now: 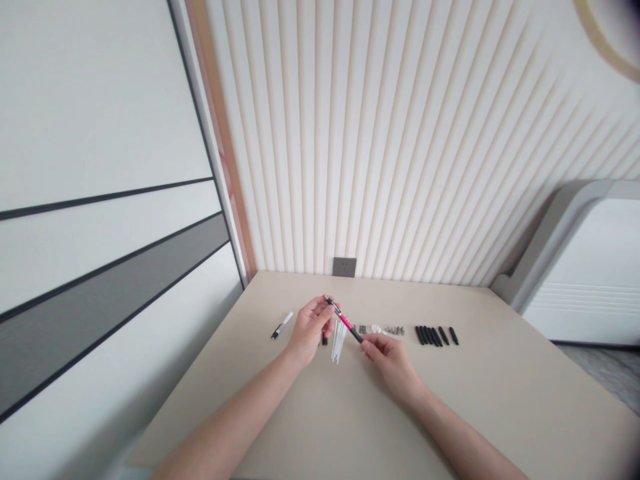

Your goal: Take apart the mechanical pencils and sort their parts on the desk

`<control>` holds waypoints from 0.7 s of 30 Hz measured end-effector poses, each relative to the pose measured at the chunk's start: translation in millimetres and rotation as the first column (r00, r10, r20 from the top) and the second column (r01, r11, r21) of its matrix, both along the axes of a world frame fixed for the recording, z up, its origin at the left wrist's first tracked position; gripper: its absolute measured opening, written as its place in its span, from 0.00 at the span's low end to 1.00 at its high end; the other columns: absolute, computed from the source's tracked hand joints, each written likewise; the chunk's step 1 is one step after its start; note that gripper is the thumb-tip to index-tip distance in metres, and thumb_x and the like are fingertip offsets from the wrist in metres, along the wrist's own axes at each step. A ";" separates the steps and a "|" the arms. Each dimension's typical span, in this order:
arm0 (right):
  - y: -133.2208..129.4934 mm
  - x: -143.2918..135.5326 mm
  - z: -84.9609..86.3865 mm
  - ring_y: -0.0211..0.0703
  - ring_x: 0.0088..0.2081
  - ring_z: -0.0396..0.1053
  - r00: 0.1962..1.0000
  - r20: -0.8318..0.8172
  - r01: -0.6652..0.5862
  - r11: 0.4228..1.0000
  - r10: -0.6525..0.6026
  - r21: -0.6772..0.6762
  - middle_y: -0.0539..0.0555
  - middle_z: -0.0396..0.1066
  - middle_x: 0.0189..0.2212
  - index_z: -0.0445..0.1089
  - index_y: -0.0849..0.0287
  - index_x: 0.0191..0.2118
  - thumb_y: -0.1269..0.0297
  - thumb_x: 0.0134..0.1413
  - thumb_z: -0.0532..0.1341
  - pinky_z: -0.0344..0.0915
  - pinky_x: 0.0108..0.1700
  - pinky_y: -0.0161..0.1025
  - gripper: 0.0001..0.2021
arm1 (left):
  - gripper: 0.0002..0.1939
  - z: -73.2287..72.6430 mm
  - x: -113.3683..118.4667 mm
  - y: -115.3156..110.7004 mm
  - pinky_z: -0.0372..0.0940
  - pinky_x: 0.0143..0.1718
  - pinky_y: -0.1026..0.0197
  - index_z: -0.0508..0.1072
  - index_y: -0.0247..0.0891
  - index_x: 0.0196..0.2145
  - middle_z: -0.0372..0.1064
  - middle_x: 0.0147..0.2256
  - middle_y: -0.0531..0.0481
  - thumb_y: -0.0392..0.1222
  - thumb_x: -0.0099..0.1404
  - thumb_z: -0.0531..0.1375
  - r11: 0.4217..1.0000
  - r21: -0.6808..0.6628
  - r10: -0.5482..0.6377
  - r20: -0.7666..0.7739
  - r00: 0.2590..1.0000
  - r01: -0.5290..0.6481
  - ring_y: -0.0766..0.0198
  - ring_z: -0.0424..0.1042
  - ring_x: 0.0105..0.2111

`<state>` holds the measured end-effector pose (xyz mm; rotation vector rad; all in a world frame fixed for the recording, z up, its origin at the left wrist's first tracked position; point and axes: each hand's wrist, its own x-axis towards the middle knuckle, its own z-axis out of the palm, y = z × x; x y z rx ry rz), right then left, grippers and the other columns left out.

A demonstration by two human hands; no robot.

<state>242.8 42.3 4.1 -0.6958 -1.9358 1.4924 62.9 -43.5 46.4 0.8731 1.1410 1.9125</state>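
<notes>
A pink and black pen slants between my two hands above the table. My left hand is closed on its upper end, where the clip is. At the lower black end, the fingers of my right hand pinch the barrel. Thin white refills lie in a bunch on the table below the pen. Partly hidden by my left hand is a dark and red piece. Small metal springs or tips and little white parts lie behind my right hand.
Several black grip barrels lie in a row on the right of the beige table. A white and black pen rests on the left. A ribbed wall with a dark socket stands behind, and a white cabinet at left.
</notes>
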 end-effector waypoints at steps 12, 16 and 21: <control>-7.8 -0.3 4.7 0.36 0.23 0.57 0.992 0.052 -0.106 0.989 0.111 -0.100 0.48 0.63 0.21 0.73 0.62 0.35 0.43 0.53 0.61 0.52 0.26 0.33 0.22 | 0.18 -16.0 -1.8 -1.5 0.53 0.15 0.70 0.70 0.36 0.42 0.73 0.35 0.49 0.49 0.59 0.65 0.994 0.020 0.109 -0.010 0.994 -0.108 0.77 0.60 0.16; -12.3 0.4 7.3 0.34 0.21 0.53 0.987 0.097 -0.121 0.991 0.125 -0.052 0.47 0.59 0.18 0.70 0.62 0.29 0.41 0.57 0.55 0.49 0.24 0.33 0.25 | 0.19 -12.2 0.4 -3.7 0.53 0.15 0.69 0.71 0.35 0.43 0.73 0.35 0.48 0.49 0.58 0.66 0.998 0.008 0.068 0.011 0.998 -0.068 0.76 0.61 0.16; -13.7 -1.6 4.2 0.36 0.21 0.56 0.990 0.086 -0.107 0.992 0.113 -0.073 0.48 0.61 0.19 0.72 0.63 0.33 0.40 0.60 0.49 0.52 0.24 0.34 0.29 | 0.21 -9.2 0.2 -5.3 0.53 0.16 0.69 0.71 0.35 0.44 0.74 0.37 0.46 0.49 0.57 0.67 0.999 -0.005 0.044 0.085 0.995 -0.043 0.77 0.61 0.16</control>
